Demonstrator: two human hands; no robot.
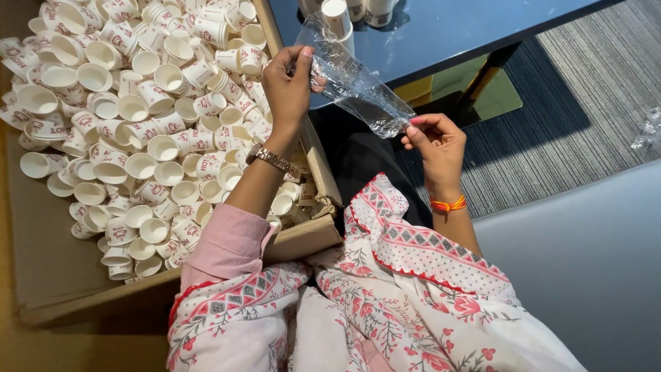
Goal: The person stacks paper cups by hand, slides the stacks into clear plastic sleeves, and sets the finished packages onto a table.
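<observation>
Head view: clear plastic sleeve (354,83) stretched between left hand (288,86) and right hand (435,141), up over the near edge of the dark desk (447,27). Left grip pinched shut on the sleeve's upper end, right grip pinched on its lower end. Probably very light, limp, crinkly and slippery, easily torn; best held at the ends. Left of the sleeve, cardboard box (303,238) holding a loose heap of small paper cups (138,117). Beyond the sleeve, stacked cups (337,17) standing on the desk.

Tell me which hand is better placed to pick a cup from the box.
Left, probably. The left hand holds the clear plastic sleeve directly above the cardboard box of paper cups; the right hand is farther away.
</observation>
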